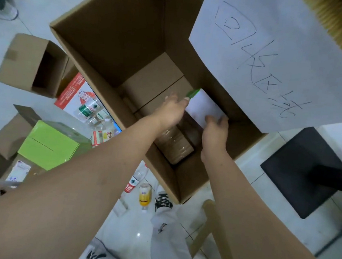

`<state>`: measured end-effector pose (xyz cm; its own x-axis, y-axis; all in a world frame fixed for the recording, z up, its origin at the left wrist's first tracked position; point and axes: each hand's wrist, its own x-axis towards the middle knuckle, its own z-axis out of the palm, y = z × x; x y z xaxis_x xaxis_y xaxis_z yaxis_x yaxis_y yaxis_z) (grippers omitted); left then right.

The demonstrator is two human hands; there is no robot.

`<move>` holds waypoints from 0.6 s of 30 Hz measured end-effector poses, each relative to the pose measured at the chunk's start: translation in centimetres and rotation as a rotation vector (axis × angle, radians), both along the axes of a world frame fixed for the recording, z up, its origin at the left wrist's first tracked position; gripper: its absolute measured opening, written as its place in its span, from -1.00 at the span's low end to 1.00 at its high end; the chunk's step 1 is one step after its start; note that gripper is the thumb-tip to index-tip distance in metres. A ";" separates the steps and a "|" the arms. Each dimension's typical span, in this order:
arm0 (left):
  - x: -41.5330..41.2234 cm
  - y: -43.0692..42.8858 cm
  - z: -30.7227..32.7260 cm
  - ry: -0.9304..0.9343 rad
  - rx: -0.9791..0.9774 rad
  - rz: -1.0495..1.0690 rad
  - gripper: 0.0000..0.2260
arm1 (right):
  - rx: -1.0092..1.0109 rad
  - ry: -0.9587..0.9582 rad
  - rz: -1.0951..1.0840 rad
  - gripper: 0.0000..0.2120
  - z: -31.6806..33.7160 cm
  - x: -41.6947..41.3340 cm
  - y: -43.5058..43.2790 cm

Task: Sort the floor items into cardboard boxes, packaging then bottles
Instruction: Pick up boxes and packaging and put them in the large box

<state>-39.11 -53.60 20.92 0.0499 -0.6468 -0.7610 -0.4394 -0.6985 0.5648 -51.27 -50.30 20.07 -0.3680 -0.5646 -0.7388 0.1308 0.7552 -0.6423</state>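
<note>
Both arms reach down into a large open cardboard box [103,40]. My left hand [172,111] and my right hand [215,130] hold a flat white package with a green edge [203,106] inside it, one hand at each end. Under the package lie smaller brown cartons [157,81] and a tape-wrapped brown bundle [175,144]. On the floor to the left lie clear water bottles [89,107]. A red-label bottle [134,180] and an orange-drink bottle [144,195] lie near my feet.
A white handwritten sheet [274,55] hangs on the box's right flap. To the left are a small open carton [34,65], a red-and-white printed box [76,93], a green box [48,144] and other cartons. A dark stool base [301,172] stands at right, a wooden chair leg [209,224] below.
</note>
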 end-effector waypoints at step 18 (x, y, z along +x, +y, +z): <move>10.1 6.7 6.6 0.412 -0.308 0.586 -0.57 | -0.221 -0.083 0.366 -0.67 8.3 14.1 2.8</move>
<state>-29.06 -46.88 27.49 0.2011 -0.7872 -0.5830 0.2409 -0.5372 0.8083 -37.15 -47.55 28.34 -0.0589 -0.7950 -0.6038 -0.0622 0.6066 -0.7926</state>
